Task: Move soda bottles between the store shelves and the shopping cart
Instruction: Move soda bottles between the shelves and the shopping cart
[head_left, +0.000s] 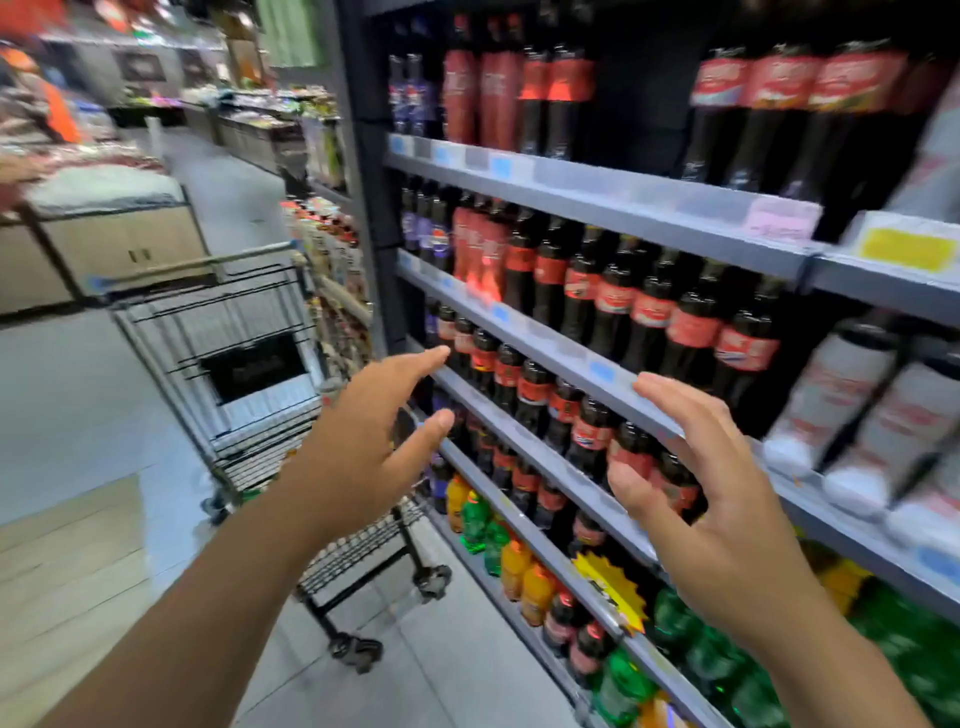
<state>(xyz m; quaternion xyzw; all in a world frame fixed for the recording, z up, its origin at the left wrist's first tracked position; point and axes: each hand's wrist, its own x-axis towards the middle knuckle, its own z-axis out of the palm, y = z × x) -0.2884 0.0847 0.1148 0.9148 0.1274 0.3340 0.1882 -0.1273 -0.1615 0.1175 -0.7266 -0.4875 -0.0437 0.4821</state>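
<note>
Hovering spread and empty before the shelf (524, 447), the left grip (363, 457) and right grip (717, 509) are held apart. Cola bottles (589, 431) stand just beyond the right grip; the cart (234, 332) lies past the left. One bottle should be encircled mid-body and lifted over the lip.
</note>
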